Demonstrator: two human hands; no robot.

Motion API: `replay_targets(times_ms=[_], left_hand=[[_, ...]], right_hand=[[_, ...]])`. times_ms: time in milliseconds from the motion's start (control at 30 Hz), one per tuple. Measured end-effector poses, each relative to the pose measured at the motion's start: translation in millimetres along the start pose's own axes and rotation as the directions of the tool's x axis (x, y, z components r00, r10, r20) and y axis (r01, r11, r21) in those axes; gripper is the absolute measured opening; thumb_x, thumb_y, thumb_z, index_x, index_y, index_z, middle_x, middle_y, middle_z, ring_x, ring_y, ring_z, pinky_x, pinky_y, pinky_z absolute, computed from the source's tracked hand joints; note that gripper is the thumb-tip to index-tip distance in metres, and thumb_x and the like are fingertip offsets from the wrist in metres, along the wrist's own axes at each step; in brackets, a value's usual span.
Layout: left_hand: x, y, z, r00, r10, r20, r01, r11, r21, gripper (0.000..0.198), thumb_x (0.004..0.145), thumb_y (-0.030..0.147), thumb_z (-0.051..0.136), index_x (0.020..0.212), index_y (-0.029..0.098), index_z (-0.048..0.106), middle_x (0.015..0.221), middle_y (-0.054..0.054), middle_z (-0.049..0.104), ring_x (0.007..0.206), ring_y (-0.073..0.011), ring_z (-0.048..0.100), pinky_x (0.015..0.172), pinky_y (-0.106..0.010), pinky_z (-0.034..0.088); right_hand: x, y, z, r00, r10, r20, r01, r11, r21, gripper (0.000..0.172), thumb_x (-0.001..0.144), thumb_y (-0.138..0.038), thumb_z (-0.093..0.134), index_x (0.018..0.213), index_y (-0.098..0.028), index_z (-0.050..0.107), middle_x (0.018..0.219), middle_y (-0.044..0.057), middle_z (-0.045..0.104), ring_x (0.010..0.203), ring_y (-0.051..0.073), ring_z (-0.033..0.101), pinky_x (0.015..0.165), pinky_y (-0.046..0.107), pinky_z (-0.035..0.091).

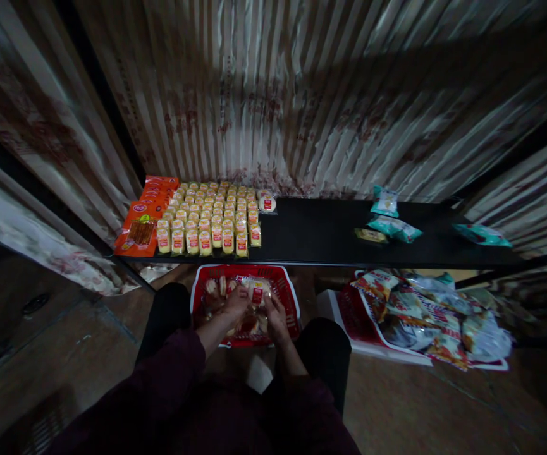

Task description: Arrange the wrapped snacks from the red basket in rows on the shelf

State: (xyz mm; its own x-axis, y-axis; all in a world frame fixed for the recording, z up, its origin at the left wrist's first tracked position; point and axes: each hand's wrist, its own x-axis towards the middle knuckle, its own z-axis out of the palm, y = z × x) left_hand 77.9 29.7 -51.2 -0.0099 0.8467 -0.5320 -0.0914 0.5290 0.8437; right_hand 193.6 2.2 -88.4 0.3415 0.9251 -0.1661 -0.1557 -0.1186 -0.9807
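Note:
Both hands are over a red basket with a white rim (pixel 293 297), which stands on the floor between the knees. My left hand (pixel 236 303) is closed at the left end of a clear-wrapped pale round snack pack with a red label (pixel 258 295). My right hand (pixel 276 316) grips the right side of the same pack, thumb towards the label. More pale wrapped snacks (pixel 214 287) lie in the basket below and beside the hands. On the black shelf ahead, a similar round pack (pixel 267 203) sits at the right end of the yellow cakes.
The black shelf (pixel 315 234) holds rows of small yellow wrapped cakes (pixel 205 242), orange packets (pixel 140 227) at the left and teal packets (pixel 394 228) at the right. A second basket (pixel 363 303), full of snack bags (pixel 410 303), stands at the right.

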Motion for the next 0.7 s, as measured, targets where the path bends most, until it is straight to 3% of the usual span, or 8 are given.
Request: replay_targets(times_ms=[100, 233, 400, 567, 700], left_hand=[[4.2, -2.4, 1.7, 0.999, 0.027, -0.024, -0.026, 0.999, 0.022, 0.02, 0.065, 0.0, 0.062, 0.075, 0.016, 0.057, 0.075, 0.0, 0.061, 0.071, -0.0104, 0.057, 0.073, -0.021, 0.044], [5.8, -0.6, 5.5, 1.0, 0.021, 0.018, -0.022, 0.998, 0.051, 0.018, 0.064, 0.001, 0.061, 0.074, 0.016, 0.06, 0.069, 0.0, 0.062, 0.065, -0.0113, 0.057, 0.069, -0.023, 0.045], [3.6, 9.0, 12.2, 0.997, 0.066, 0.042, -0.068, 0.996, 0.052, 0.016, 0.066, 0.0, 0.059, 0.07, 0.016, 0.06, 0.07, -0.001, 0.063, 0.064, -0.012, 0.058, 0.068, -0.023, 0.045], [2.7, 17.8, 22.6, 0.992, 0.083, 0.099, -0.091, 0.992, 0.083, 0.018, 0.069, 0.001, 0.056, 0.079, 0.015, 0.06, 0.069, 0.0, 0.062, 0.06, -0.0113, 0.056, 0.059, -0.021, 0.043], [5.2, 23.0, 31.9, 0.985, 0.117, 0.128, -0.134, 0.982, 0.132, 0.016, 0.072, 0.005, 0.056, 0.083, 0.016, 0.06, 0.073, -0.001, 0.064, 0.064, -0.0127, 0.058, 0.063, -0.023, 0.044]], right_hand=[[-4.5, -9.2, 2.6, 0.994, 0.111, 0.011, -0.112, 0.986, 0.127, 0.058, 0.069, -0.065, 0.063, 0.103, -0.018, 0.069, 0.083, 0.008, 0.073, 0.074, 0.023, 0.068, 0.067, 0.035, 0.054], [-8.7, -23.4, 3.2, 0.985, 0.169, -0.014, -0.167, 0.981, 0.096, 0.057, 0.067, -0.066, 0.063, 0.099, -0.019, 0.069, 0.082, 0.008, 0.073, 0.071, 0.023, 0.067, 0.064, 0.033, 0.054], [-7.3, -31.8, -2.5, 0.991, 0.09, -0.099, -0.097, 0.993, -0.067, 0.057, 0.066, -0.065, 0.064, 0.101, -0.02, 0.067, 0.087, 0.006, 0.073, 0.081, 0.024, 0.067, 0.064, 0.03, 0.053], [1.8, -27.0, -11.2, 0.987, 0.072, -0.144, -0.082, 0.994, -0.068, 0.055, 0.07, -0.068, 0.06, 0.095, -0.019, 0.067, 0.068, 0.001, 0.068, 0.058, 0.016, 0.06, 0.055, 0.026, 0.047], [11.5, -30.3, -16.0, 0.978, 0.07, -0.199, -0.084, 0.994, -0.063, 0.057, 0.07, -0.073, 0.055, 0.081, -0.019, 0.066, 0.057, 0.0, 0.063, 0.05, 0.016, 0.054, 0.049, 0.027, 0.043]])
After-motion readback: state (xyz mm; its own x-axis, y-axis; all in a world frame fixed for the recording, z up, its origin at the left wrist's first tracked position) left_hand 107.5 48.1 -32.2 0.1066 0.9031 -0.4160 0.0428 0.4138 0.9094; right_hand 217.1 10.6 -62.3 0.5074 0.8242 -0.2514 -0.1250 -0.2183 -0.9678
